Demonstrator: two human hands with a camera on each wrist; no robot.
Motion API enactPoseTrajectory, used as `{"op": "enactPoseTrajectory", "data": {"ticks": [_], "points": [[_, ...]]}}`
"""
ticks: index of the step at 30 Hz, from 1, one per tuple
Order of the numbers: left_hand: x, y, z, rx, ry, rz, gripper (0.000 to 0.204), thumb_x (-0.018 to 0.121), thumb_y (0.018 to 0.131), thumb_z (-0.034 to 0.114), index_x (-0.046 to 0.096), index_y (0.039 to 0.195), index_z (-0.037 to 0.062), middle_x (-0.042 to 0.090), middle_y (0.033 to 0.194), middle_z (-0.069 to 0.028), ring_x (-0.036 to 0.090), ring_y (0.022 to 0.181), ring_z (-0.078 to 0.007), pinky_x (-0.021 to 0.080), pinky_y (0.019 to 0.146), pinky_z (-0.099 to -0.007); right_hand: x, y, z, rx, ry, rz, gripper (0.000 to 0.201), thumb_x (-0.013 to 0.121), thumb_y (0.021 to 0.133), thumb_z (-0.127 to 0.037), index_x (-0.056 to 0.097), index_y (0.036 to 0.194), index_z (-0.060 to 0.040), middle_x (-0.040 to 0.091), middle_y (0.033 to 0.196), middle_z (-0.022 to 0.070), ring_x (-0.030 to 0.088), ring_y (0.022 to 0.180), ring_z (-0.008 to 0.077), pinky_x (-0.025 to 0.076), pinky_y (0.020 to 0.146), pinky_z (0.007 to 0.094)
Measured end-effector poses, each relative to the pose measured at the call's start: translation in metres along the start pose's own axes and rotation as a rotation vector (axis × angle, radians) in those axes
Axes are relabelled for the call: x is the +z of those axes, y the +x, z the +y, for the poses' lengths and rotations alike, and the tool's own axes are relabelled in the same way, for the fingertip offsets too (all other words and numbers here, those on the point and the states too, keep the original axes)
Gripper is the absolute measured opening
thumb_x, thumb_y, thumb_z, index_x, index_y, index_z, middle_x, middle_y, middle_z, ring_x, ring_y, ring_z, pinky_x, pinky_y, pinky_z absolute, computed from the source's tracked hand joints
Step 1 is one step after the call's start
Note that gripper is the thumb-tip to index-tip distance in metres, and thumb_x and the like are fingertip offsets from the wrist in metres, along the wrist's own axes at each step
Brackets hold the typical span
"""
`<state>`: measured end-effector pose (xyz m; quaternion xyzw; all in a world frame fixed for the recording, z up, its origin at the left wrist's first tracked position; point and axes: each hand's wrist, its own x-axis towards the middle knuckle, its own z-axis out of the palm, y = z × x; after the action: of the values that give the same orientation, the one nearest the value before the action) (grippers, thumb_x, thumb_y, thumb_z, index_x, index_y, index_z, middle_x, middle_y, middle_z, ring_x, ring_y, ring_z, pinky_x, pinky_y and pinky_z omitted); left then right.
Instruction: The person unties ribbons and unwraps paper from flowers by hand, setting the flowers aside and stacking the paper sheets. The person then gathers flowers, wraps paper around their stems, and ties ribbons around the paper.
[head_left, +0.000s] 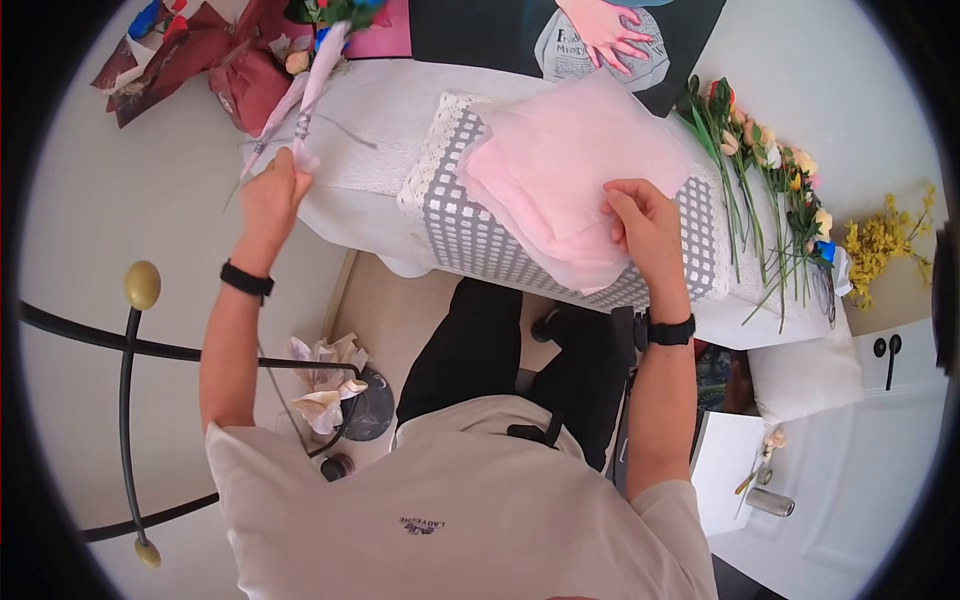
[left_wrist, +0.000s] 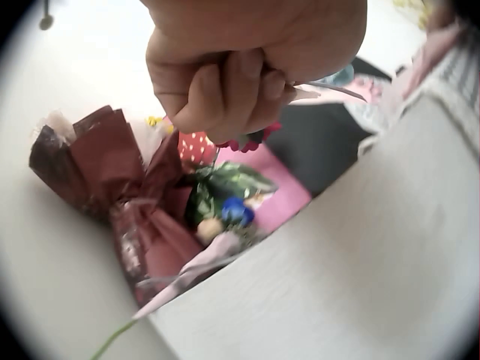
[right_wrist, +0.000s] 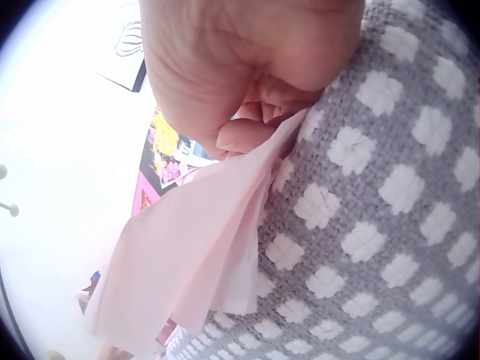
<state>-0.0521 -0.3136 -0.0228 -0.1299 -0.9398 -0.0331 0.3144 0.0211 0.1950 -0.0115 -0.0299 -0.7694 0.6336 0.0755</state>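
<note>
My left hand, fingers curled, grips the lower end of a flower wrapped in pale pink paper, with green leaves at its top. In the left wrist view, the fist hides most of that grip. Another pink-wrapped flower with a blue bloom lies near the table's edge, its green stem sticking out. My right hand pinches the near right edge of a loose stack of sheer pink wrapping sheets. The right wrist view shows thumb and fingers closed on the sheets' edge, which fan out below.
A grey-and-white dotted runner lies under the sheets. Maroon-wrapped bouquets are at far left, loose stemmed flowers at right. Across the table, another person's hand rests on a printed round sheet. A black curved metal rack stands at left.
</note>
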Motion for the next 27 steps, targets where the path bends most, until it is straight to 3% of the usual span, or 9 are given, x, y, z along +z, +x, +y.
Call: {"op": "enactPoseTrajectory", "data": {"ticks": [1,7,14,16,18,20,21,23,27], "points": [[0.01,0.002,-0.022,0.034,0.159,-0.047,0.027,0.066,0.098,0.028,0.052,0.099,0.0045,0.067,0.077,-0.0177,0.068,0.068,-0.0418,0.051,0.06,-0.0518,0.0,-0.001,0.001,0.002,0.002,0.0,0.02,0.066,0.099,-0.013,0.073,0.112,0.001,0.072,0.085,0.0051,0.058,0.059,0.0074,0.043,0.053,0.0232],[0.02,0.013,-0.077,-0.042,0.238,-0.25,0.028,0.061,0.098,0.033,0.057,0.099,0.0056,0.073,0.084,-0.0183,0.072,0.074,-0.0399,0.054,0.062,-0.052,0.001,0.0,-0.002,0.018,-0.006,-0.003,0.02,0.066,0.1,-0.013,0.073,0.112,0.0008,0.072,0.085,0.0048,0.057,0.059,0.0074,0.043,0.053,0.0232],[0.018,0.014,-0.089,-0.196,0.266,-0.224,0.035,0.065,0.094,0.04,0.058,0.099,0.0062,0.072,0.089,-0.0182,0.073,0.081,-0.0395,0.056,0.065,-0.05,0.002,-0.001,-0.001,0.005,-0.029,0.026,0.019,0.066,0.099,-0.012,0.073,0.11,0.0014,0.072,0.084,0.0049,0.056,0.058,0.0074,0.045,0.054,0.0236],[0.018,0.014,-0.082,-0.216,0.467,-0.062,0.037,0.068,0.091,0.04,0.059,0.102,0.0066,0.069,0.095,-0.0149,0.074,0.082,-0.0369,0.057,0.068,-0.0474,0.002,0.0,0.007,-0.038,0.044,0.004,0.018,0.067,0.099,-0.012,0.074,0.109,0.0011,0.072,0.084,0.0048,0.056,0.059,0.0074,0.045,0.054,0.0236],[-0.003,0.028,-0.034,-0.171,0.462,0.004,0.035,0.071,0.09,0.036,0.059,0.104,0.0059,0.066,0.098,-0.0129,0.073,0.082,-0.0351,0.057,0.069,-0.0461,0.002,0.0,0.003,-0.037,0.024,0.01,0.017,0.067,0.099,-0.012,0.074,0.109,0.0008,0.072,0.083,0.0047,0.057,0.059,0.0073,0.045,0.054,0.0236],[-0.032,0.034,0.023,0.067,0.114,0.196,0.029,0.071,0.091,0.03,0.06,0.101,0.0043,0.065,0.091,-0.0125,0.068,0.075,-0.0303,0.054,0.066,-0.041,0.003,-0.002,0.003,-0.026,0.004,0.005,0.017,0.067,0.099,-0.011,0.074,0.108,0.0005,0.072,0.083,0.0045,0.057,0.06,0.0073,0.045,0.054,0.0236],[-0.046,0.036,0.051,0.066,0.106,0.194,0.029,0.071,0.091,0.03,0.06,0.101,0.0043,0.065,0.091,-0.0125,0.068,0.075,-0.0303,0.054,0.066,-0.041,0.003,-0.001,0.003,-0.028,-0.007,-0.008,0.017,0.067,0.099,-0.011,0.074,0.109,0.0004,0.072,0.083,0.0042,0.057,0.06,0.0071,0.045,0.054,0.0235],[-0.071,0.046,0.103,-0.08,-0.328,0.034,0.018,0.071,0.09,0.018,0.062,0.097,0.0033,0.061,0.084,-0.0062,0.058,0.068,-0.0185,0.047,0.063,-0.0314,0.002,-0.001,0.001,-0.028,-0.02,-0.015,0.017,0.067,0.099,-0.011,0.074,0.109,0.0004,0.072,0.083,0.0039,0.057,0.061,0.007,0.046,0.055,0.0234],[-0.105,0.067,0.174,0.092,-0.795,0.018,0.014,0.063,0.09,0.007,0.061,0.104,0.0031,0.056,0.086,0.0002,0.049,0.071,-0.0127,0.039,0.066,-0.0256,-0.006,-0.011,-0.027,-0.037,0.086,-0.039,0.016,0.066,0.101,-0.009,0.073,0.11,0.0017,0.072,0.085,0.0047,0.059,0.063,0.0074,0.047,0.055,0.0236]]}}
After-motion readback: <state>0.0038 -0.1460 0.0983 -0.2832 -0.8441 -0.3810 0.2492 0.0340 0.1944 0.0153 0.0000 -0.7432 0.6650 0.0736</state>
